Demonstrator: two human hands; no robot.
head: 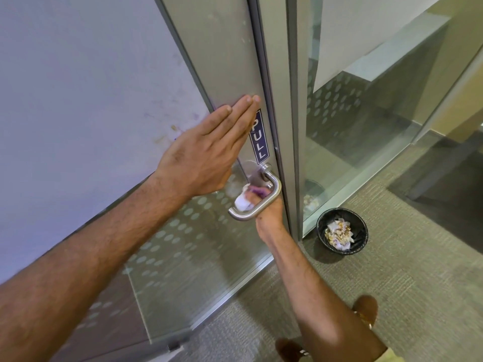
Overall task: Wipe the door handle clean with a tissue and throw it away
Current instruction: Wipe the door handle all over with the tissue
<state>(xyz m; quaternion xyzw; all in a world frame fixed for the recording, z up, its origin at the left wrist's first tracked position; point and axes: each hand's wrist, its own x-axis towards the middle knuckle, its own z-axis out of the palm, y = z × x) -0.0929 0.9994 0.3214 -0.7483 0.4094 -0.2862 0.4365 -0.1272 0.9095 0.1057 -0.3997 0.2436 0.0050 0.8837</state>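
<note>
Left hand (206, 150) flat, fingers extended, bracing door (222, 61); right hand (266, 218) pinches tissue (243, 202), rubbing handle (264, 202).

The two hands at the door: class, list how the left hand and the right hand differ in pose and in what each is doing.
The left hand lies flat and open against the door, fingers straight; the right hand is curled, pressing a tissue at the door handle. The left hand is above the handle and holds nothing; the right reaches up from below it. Both are bare.
</note>
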